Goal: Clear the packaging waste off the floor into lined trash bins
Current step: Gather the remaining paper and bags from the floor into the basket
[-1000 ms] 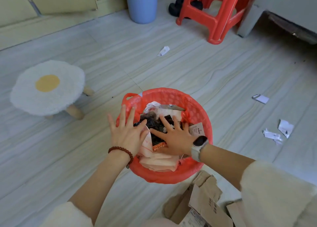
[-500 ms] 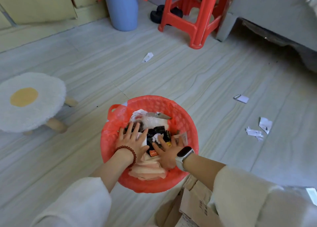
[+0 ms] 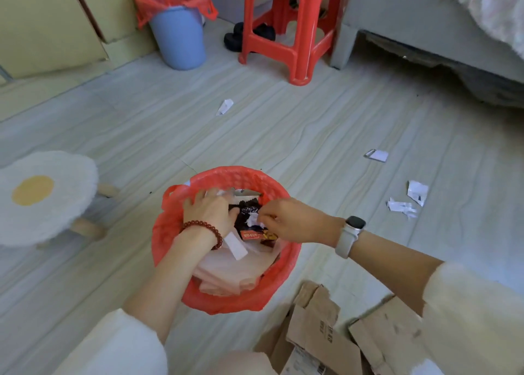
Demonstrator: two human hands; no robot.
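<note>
right hand [image 3: 295, 221] lifted, now fisted | wrappers [image 3: 249, 218] beneath, in red bin [image 3: 226, 176]

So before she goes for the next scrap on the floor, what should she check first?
1. Red-lined basket upright: ok.
2. Room left in it: not ok, waste sits near the rim.
3. Left hand free: not ok, pressing on the waste.
4. Right hand free: cannot tell, fingers curled among the wrappers.
5. Floor cleared: not ok, paper scraps and torn cardboard remain.
6. Blue bin lined: ok.
</note>
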